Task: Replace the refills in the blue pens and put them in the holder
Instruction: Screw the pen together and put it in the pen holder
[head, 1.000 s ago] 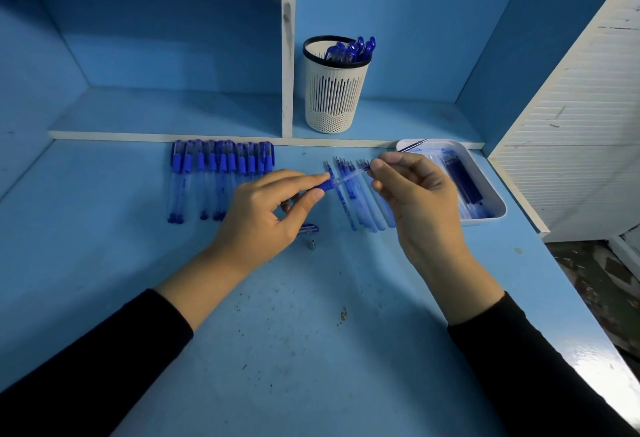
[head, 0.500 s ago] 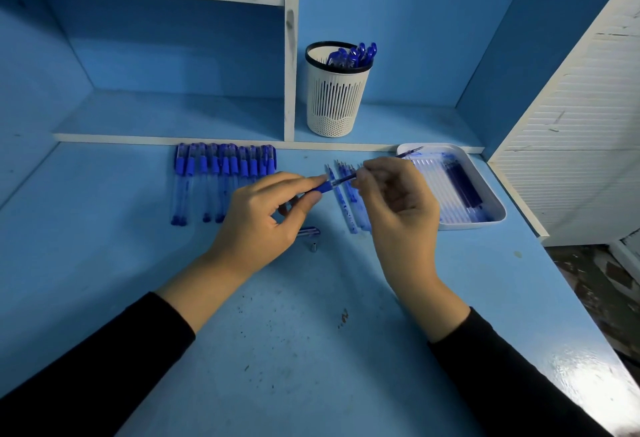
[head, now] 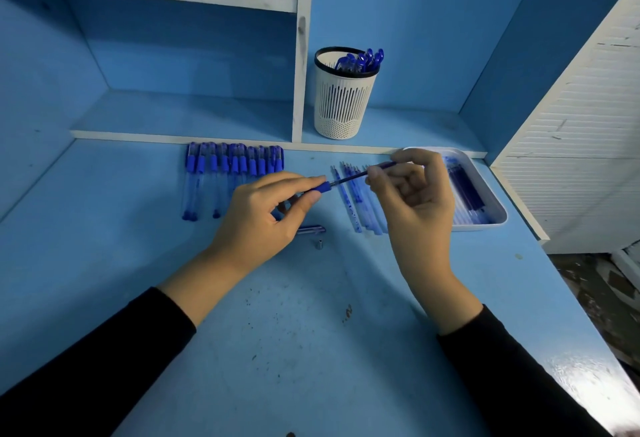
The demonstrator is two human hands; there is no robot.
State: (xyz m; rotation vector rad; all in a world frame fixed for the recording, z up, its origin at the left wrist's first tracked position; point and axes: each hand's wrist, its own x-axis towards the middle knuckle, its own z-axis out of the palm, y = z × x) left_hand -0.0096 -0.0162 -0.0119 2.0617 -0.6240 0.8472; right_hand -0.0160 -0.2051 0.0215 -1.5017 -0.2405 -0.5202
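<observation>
My left hand (head: 266,211) pinches a blue pen barrel (head: 320,188) by its blue grip end. My right hand (head: 415,194) pinches a dark blue refill (head: 353,177) whose left end sits in the barrel's mouth. A row of capped blue pens (head: 235,163) lies on the desk to the left. Several loose refills (head: 356,201) lie between my hands and the white tray (head: 498,215). The tray holds more refills. A white holder (head: 343,104) on the back shelf contains several blue pens. A pen cap (head: 311,229) and a small metal tip (head: 320,244) lie below my left hand.
A white shelf divider (head: 300,55) stands just left of the holder. A white slatted panel (head: 581,142) borders the desk on the right. The blue desk surface (head: 294,350) carries dark specks near me, and its right edge drops off to the floor.
The refill went further into the barrel as my right hand moved left, then my right hand drew back to the right with more refill showing. My left hand stayed put.
</observation>
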